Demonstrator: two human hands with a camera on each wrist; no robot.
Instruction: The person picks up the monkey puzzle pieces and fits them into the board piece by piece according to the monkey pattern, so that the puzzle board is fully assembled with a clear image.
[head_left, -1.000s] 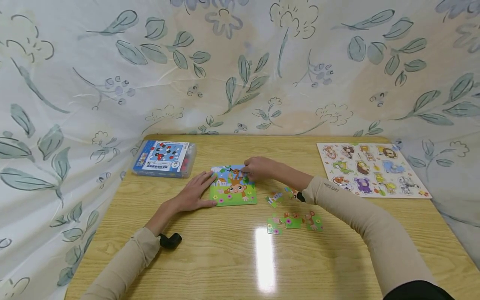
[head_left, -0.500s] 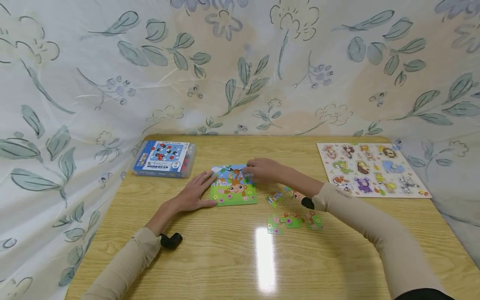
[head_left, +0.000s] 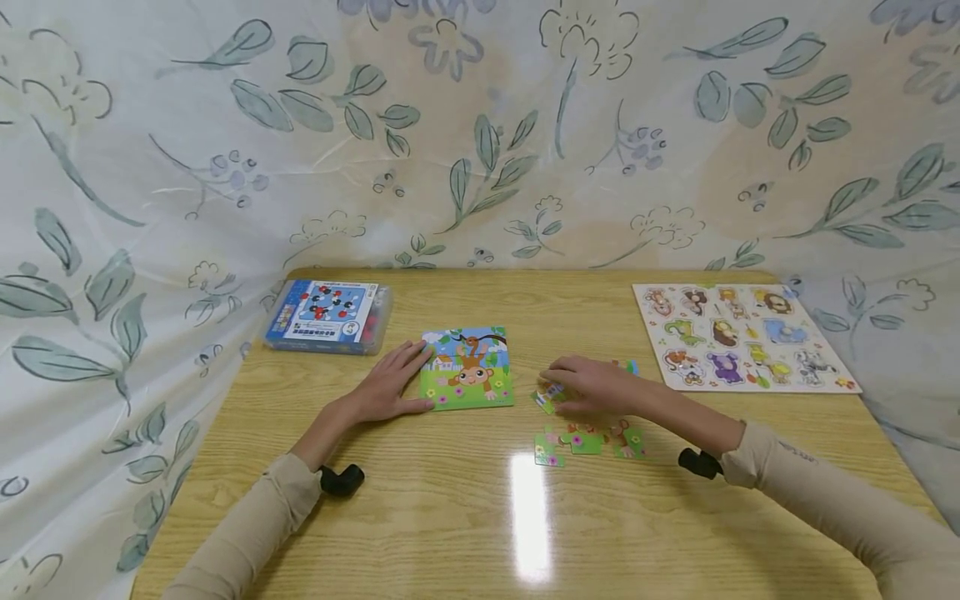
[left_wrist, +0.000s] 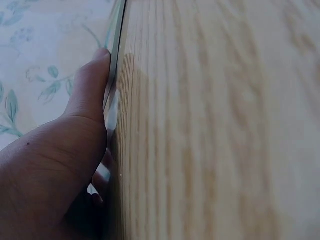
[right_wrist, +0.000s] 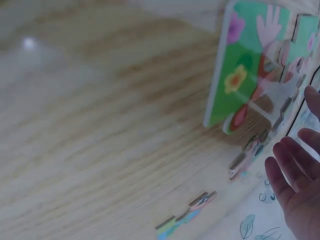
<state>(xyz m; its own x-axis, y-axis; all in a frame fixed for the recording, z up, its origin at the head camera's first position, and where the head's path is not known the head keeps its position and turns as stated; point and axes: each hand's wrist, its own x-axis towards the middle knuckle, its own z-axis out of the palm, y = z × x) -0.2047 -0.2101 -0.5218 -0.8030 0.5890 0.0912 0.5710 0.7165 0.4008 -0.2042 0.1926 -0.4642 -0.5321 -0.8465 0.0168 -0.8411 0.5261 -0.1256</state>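
A small square monkey jigsaw puzzle (head_left: pixel 471 375) lies left of centre on the wooden table (head_left: pixel 420 525). My left hand (head_left: pixel 384 385) rests along its left side, fingers extended at the upper left and thumb at the lower left corner. In the left wrist view, the thumb (left_wrist: pixel 90 85) is straight along the table surface. My right hand (head_left: pixel 600 386) is low over loose jigsaw pieces, partly covering some, with a blue and green piece (head_left: pixel 543 403) by its fingertips. The right wrist view shows its fingers (right_wrist: pixel 287 175) spread and loosely bent, beside several pieces.
Nearer the person than the right hand lie more loose pieces (head_left: pixel 586 442) in a row. A clear plastic box with a blue molecule-model label (head_left: pixel 330 315) stands at the back left. An animal puzzle board (head_left: pixel 742 337) lies at the back right, before a floral cloth (head_left: pixel 480 133).
My right hand has left the upper right corner of the monkey puzzle and moved right and toward the person, over the loose pieces. The left hand has stayed in place.
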